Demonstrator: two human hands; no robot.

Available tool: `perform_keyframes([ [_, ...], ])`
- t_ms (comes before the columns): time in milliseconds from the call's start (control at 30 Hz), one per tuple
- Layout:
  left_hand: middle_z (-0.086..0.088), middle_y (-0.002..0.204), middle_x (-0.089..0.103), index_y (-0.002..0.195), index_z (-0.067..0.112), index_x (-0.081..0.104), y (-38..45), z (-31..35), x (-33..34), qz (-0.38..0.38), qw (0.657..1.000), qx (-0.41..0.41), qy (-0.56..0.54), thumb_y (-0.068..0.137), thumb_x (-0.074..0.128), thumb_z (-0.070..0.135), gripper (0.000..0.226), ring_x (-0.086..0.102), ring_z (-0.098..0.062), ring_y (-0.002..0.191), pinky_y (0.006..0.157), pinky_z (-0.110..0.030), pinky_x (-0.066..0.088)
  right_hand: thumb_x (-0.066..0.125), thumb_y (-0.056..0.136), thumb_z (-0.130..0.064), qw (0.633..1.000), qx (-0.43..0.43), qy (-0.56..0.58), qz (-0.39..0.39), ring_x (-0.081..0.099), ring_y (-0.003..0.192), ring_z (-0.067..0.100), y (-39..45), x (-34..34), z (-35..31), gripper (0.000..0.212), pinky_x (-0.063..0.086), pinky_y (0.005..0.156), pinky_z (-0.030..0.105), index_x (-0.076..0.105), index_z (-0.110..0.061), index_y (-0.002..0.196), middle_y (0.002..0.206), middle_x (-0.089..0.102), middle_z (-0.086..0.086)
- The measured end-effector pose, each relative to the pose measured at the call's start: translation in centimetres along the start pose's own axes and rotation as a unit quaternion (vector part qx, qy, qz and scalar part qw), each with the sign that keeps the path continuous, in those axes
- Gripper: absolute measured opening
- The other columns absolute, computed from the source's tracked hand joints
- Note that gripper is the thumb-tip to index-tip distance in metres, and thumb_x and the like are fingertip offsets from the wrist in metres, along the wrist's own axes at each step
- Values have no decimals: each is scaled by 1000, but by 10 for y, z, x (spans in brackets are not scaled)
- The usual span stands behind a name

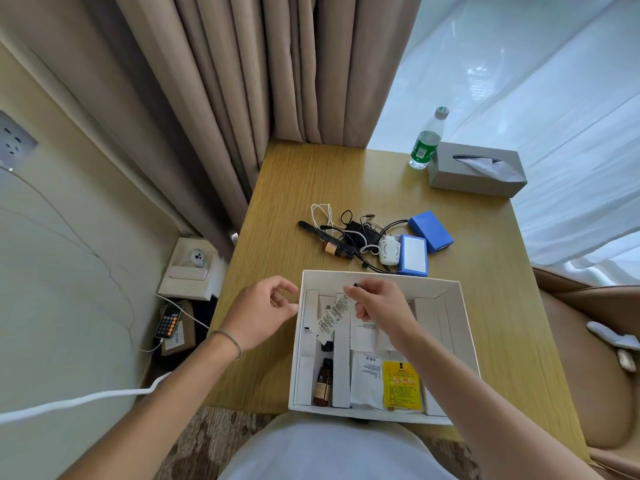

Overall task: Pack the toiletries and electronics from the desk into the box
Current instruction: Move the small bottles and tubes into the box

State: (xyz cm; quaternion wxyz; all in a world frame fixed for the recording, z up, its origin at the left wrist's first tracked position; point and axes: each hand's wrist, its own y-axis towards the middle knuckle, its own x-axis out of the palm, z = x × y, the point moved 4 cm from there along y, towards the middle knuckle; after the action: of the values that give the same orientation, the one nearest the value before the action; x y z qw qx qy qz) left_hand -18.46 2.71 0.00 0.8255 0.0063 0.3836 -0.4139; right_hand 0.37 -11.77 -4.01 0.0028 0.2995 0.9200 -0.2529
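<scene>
A white box (460,327) with cardboard dividers stands at the desk's near edge. Inside lie a brown bottle (322,382), a white sachet (367,379) and a yellow sachet (402,386). My right hand (379,301) hovers over the box's far part, pinching the top of a long white printed packet (333,315) that hangs slanted into a compartment. My left hand (258,311) is at the box's left wall, fingers apart, holding nothing. Behind the box lie a black comb (313,230), tangled cables (356,230), a white charger (388,251) and two blue packs (412,254) (431,231).
A water bottle (426,140) and grey tissue box (476,169) stand at the desk's far right. Curtains hang behind. Left of the desk, below, is a small stand with a phone (168,320) on a cable. A brown chair (595,358) sits to the right.
</scene>
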Motion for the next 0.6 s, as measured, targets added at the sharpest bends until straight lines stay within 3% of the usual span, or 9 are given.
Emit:
perform_keyframes([
  [133,12,77,69,102,41,61,-2,-4,5,-10,1000,-5,6,82,80,31,29,62,5,67,58,-9,44,77,84,-30,996,-43,-76,31,60,61,8,3,8,-3,13,51,58,25,74,-17,83,68,69,-4],
  [233,11,77,69,108,40,61,-3,-7,10,-22,1000,-4,5,82,80,31,33,63,2,66,60,-11,46,80,81,-32,992,-58,-104,37,58,56,3,8,11,-3,14,49,55,22,75,-19,80,67,69,-6],
  [400,11,77,70,111,39,59,-2,-12,17,-33,999,-12,-6,80,81,31,40,64,-1,70,65,-18,50,83,80,-33,991,49,-121,-23,55,48,7,34,18,10,21,47,48,21,78,-13,80,54,66,-5],
  [600,13,75,69,109,40,60,2,-16,19,-22,1000,-9,-20,79,82,29,39,63,6,65,61,-15,48,86,77,-33,979,112,-168,-20,58,46,11,59,36,32,32,48,48,24,77,-4,86,58,62,0],
])
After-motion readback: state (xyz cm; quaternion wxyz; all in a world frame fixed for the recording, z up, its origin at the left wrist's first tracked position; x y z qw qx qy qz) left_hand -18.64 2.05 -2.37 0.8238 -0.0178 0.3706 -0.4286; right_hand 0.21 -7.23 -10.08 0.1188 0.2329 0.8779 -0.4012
